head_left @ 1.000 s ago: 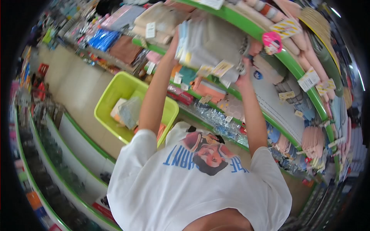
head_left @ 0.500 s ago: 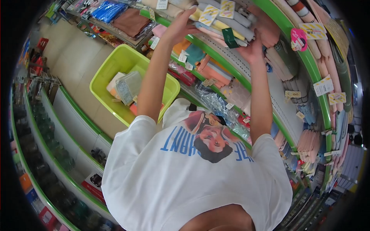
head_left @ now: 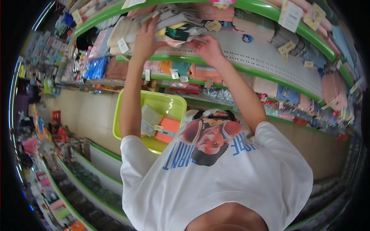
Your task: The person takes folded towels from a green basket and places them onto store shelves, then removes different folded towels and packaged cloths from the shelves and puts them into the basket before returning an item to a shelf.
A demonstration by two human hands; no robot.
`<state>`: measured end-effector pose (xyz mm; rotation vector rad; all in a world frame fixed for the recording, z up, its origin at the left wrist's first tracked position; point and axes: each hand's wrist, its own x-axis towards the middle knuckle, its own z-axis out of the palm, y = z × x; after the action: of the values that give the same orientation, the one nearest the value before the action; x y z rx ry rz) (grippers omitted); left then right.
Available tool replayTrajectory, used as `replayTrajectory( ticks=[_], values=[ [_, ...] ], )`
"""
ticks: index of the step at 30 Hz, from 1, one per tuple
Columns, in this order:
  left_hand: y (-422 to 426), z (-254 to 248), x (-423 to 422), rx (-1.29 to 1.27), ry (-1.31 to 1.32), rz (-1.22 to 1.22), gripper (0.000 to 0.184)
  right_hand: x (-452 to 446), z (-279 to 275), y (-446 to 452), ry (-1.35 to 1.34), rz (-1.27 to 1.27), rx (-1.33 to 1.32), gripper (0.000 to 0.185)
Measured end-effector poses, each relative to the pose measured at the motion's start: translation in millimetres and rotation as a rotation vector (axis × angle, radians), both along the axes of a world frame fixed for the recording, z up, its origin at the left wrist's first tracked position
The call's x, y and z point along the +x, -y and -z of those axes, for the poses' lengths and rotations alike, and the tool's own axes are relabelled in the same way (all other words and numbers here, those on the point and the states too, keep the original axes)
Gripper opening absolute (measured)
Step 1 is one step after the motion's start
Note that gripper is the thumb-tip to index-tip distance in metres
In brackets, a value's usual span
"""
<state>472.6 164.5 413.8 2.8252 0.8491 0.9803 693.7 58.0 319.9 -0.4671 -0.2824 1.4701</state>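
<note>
Basket (head_left: 178, 102) lower left of centre: yellow-green. Packet (head_left: 168, 128) in it: orange. Shelf edges (head_left: 185, 59): green. Upper centre: tag (head_left: 177, 34) dark green, cloth stack (head_left: 173, 17) grey. Shirt (head_left: 231, 181): white, blue lettering.

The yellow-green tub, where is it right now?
In the head view, the yellow-green tub is left of the middle, below the green-edged shelf and beside the white shirt, partly behind the left forearm.
</note>
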Motion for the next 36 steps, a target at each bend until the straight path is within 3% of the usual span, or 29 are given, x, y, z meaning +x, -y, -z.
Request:
replayTrajectory(
  ticks=[3, 4, 7, 10, 14, 17, 20, 23, 26, 27, 29, 30, 33, 34, 36],
  values=[
    [-23, -10, -4, -0.027, -0.038, 0.082, 0.101, -9, 4, 8, 0.256, -0.161, 0.032, 0.041],
    [-28, -15, -4, -0.050, -0.039, 0.117, 0.100, -13, 2, 8, 0.193, -0.222, 0.026, 0.039],
    [-35, -25, -2, -0.148, -0.066, 0.119, 0.100, -28, -2, 2, 0.102, -0.129, -0.126, 0.036],
    [-54, -31, 1, -0.086, -0.092, 0.241, 0.101, -25, -10, -6, 0.184, 0.002, -0.023, 0.034],
    [-62, -41, 0, -0.087, -0.156, 0.271, 0.099, -8, -20, -12, 0.369, -0.017, 0.046, 0.034],
    [-54, -43, 1, -0.052, -0.223, 0.205, 0.111, -3, -17, -16, 0.425, 0.003, 0.022, 0.029],
    [-7, -35, 21, 0.213, -0.220, -0.081, 0.128, -7, -15, -22, 0.384, 0.056, -0.033, 0.024],
    [7, -23, 43, 0.332, -0.158, 0.008, 0.141, -16, -11, -35, 0.271, 0.190, -0.059, 0.021],
    [-9, -20, 48, 0.071, -0.159, -0.047, 0.137, -12, -12, -25, 0.264, 0.163, -0.048, 0.023],
    [-18, -22, 46, -0.042, -0.151, -0.046, 0.136, -11, -8, -20, 0.285, 0.105, -0.025, 0.024],
    [-39, -24, 39, -0.027, -0.070, 0.034, 0.123, -8, 10, -14, 0.324, -0.005, 0.024, 0.028],
    [-50, -27, 34, -0.013, -0.062, 0.063, 0.119, -10, 19, -17, 0.315, 0.011, -0.001, 0.047],
    [-62, -41, 32, -0.089, -0.015, 0.106, 0.110, -31, 8, 0, 0.522, 0.239, -0.203, 0.066],
    [-71, -39, 29, -0.176, 0.019, 0.118, 0.110, -28, 9, 0, 0.603, 0.211, -0.179, 0.082],
    [-81, -41, 27, -0.290, 0.027, 0.128, 0.109, -24, 3, -5, 0.749, 0.181, -0.216, 0.078]
  ],
)
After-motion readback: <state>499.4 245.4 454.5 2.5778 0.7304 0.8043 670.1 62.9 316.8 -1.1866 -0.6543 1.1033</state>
